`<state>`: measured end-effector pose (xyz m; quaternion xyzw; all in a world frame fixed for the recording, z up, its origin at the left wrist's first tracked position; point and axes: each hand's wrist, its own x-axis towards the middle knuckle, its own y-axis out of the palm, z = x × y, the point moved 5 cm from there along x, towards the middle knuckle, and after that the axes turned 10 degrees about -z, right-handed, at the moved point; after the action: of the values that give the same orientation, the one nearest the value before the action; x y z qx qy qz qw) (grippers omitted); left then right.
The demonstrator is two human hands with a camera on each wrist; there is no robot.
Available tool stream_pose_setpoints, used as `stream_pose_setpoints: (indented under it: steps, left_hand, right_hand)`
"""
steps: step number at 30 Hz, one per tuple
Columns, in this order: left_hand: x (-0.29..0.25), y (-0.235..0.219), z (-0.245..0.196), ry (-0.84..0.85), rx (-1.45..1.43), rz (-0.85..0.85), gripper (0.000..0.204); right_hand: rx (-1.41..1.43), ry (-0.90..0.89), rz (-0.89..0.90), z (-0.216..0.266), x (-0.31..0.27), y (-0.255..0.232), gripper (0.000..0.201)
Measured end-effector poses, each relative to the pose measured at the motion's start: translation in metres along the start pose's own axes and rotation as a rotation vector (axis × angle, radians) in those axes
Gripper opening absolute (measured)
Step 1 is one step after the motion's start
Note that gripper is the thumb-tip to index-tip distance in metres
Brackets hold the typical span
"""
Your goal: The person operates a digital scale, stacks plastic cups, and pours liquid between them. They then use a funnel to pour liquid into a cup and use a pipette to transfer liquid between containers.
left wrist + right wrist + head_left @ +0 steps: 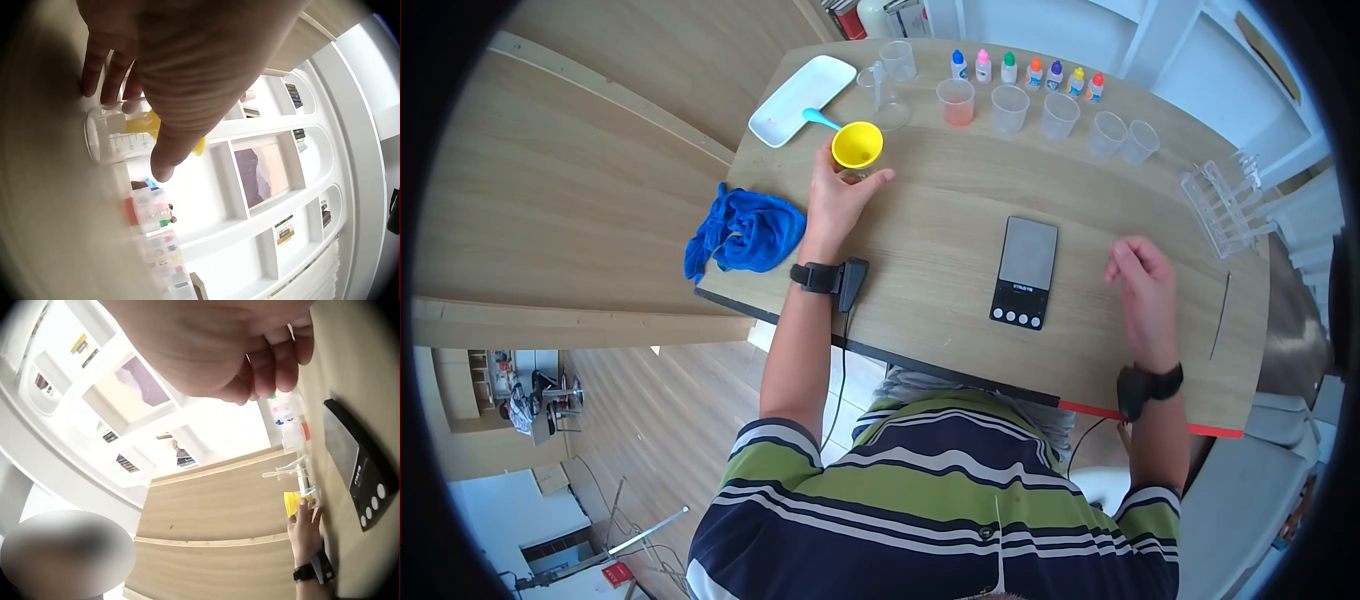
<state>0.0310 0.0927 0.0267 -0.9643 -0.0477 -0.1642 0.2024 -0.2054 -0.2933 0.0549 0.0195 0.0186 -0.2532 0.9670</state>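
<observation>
A yellow funnel [858,145] sits in the mouth of a clear graduated vessel [128,147], which stands on the table. Around this pair is my left hand [840,205], its fingers at the left side and its thumb sticking out to the right, apart from the vessel in the head view. Close behind the funnel is a light-blue spoon [821,118]. My right hand [1143,285] hovers above the table with loosely bent fingers, holding nothing. To its left lies a black digital scale [1028,262] with a grey plate and a row of round buttons.
Several clear plastic cups [1010,108] stand in a row at the back; one cup [956,104] has pink-orange liquid. Behind them are several small dropper bottles [1009,68]. A white tray [802,100] and blue cloth [752,231] lie left, a clear rack [1225,205] stands right.
</observation>
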Motion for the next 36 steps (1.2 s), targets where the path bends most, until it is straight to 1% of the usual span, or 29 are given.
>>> stream_pose_setpoints:
  steps: [1, 2, 3, 4, 6, 7, 9, 10, 14, 17, 19, 20, 22, 23, 25, 26, 27, 29, 30, 32, 33, 34, 35, 36]
  left_hand:
    - [0.002, -0.002, -0.001, 0.001, 0.005, -0.006, 0.083]
    - [0.004, -0.004, 0.002, -0.042, 0.048, 0.021, 0.08]
    - [0.005, -0.005, 0.005, -0.09, 0.096, 0.051, 0.077]
    - [0.008, -0.007, 0.005, -0.092, 0.099, 0.052, 0.077]
    - [0.011, -0.02, 0.008, -0.127, 0.018, -0.044, 0.067]
    - [0.014, -0.025, 0.011, -0.131, 0.023, -0.046, 0.067]
    - [0.02, -0.038, 0.009, -0.046, 0.039, -0.15, 0.066]
    - [0.021, -0.042, 0.011, -0.076, 0.064, -0.148, 0.063]
    - [0.018, -0.044, 0.008, -0.066, 0.064, -0.17, 0.061]
    - [0.012, -0.04, 0.007, -0.095, 0.096, -0.156, 0.061]
    - [0.009, -0.036, 0.006, -0.194, 0.074, -0.116, 0.064]
    - [0.01, -0.035, 0.01, -0.192, 0.065, -0.115, 0.064]
    - [0.013, -0.036, 0.016, -0.119, 0.133, -0.127, 0.071]
    - [0.014, -0.037, 0.019, -0.115, 0.119, -0.124, 0.071]
    - [0.008, -0.04, 0.004, 0.015, 0.177, -0.155, 0.077]
    - [0.001, -0.045, -0.009, 0.128, 0.232, -0.219, 0.084]
    - [-0.004, -0.047, -0.019, 0.131, 0.222, -0.216, 0.084]
    - [-0.019, -0.065, -0.034, 0.2, 0.302, -0.489, 0.066]
    - [-0.027, -0.065, -0.035, 0.199, 0.296, -0.487, 0.066]
    - [-0.045, -0.066, -0.041, 0.3, 0.091, -0.564, 0.035]
    - [-0.053, -0.054, -0.053, 0.266, -0.024, -0.472, 0.009]
    - [-0.059, -0.041, -0.068, 0.323, -0.026, -0.38, 0.005]
    - [-0.067, -0.023, -0.081, 0.263, -0.066, -0.225, 0.008]
    - [-0.076, -0.006, -0.095, 0.202, -0.107, -0.071, 0.011]
  right_hand:
    - [0.085, 0.008, -0.012, -0.005, 0.009, 0.005, 0.016]
    - [0.088, 0.009, -0.006, -0.013, 0.015, 0.011, 0.016]
    - [0.125, 0.05, -0.011, -0.024, 0.021, 0.013, 0.016]
    - [0.161, 0.087, -0.021, -0.031, 0.025, 0.015, 0.016]
    - [0.138, 0.065, -0.003, -0.036, 0.024, 0.007, 0.016]
    - [0.112, 0.04, 0.013, -0.037, 0.023, 0.005, 0.016]
    - [0.123, 0.052, 0.015, -0.037, 0.023, 0.003, 0.016]
    - [0.136, 0.055, 0.013, -0.036, 0.023, 0.003, 0.015]
    - [0.098, 0.019, 0.013, -0.038, 0.022, 0.005, 0.015]
    - [0.055, -0.005, 0.025, -0.04, 0.022, 0.006, 0.015]
    - [0.065, -0.016, 0.022, -0.041, 0.022, 0.006, 0.014]
    - [0.059, -0.021, 0.018, -0.04, 0.021, 0.006, 0.014]
    - [0.044, -0.021, 0.018, -0.037, 0.02, 0.008, 0.014]
    - [0.036, -0.029, 0.009, -0.035, 0.019, 0.009, 0.014]
    - [0.055, -0.039, 0.0, -0.033, 0.019, 0.008, 0.015]
    - [0.049, -0.047, -0.009, -0.034, 0.021, 0.005, 0.015]
    - [0.047, -0.062, -0.04, -0.034, 0.023, 0.001, 0.015]
    - [0.041, -0.077, -0.075, -0.034, 0.025, -0.005, 0.015]
    - [0.055, -0.093, -0.095, -0.033, 0.027, -0.008, 0.016]
    - [0.064, -0.109, -0.113, -0.034, 0.03, -0.013, 0.016]
    - [0.063, -0.114, -0.131, -0.035, 0.033, -0.016, 0.016]
    - [0.064, -0.118, -0.143, -0.036, 0.035, -0.016, 0.017]
    - [0.065, -0.118, -0.129, -0.034, 0.036, -0.014, 0.017]
    - [0.082, -0.107, -0.168, -0.031, 0.036, -0.014, 0.018]
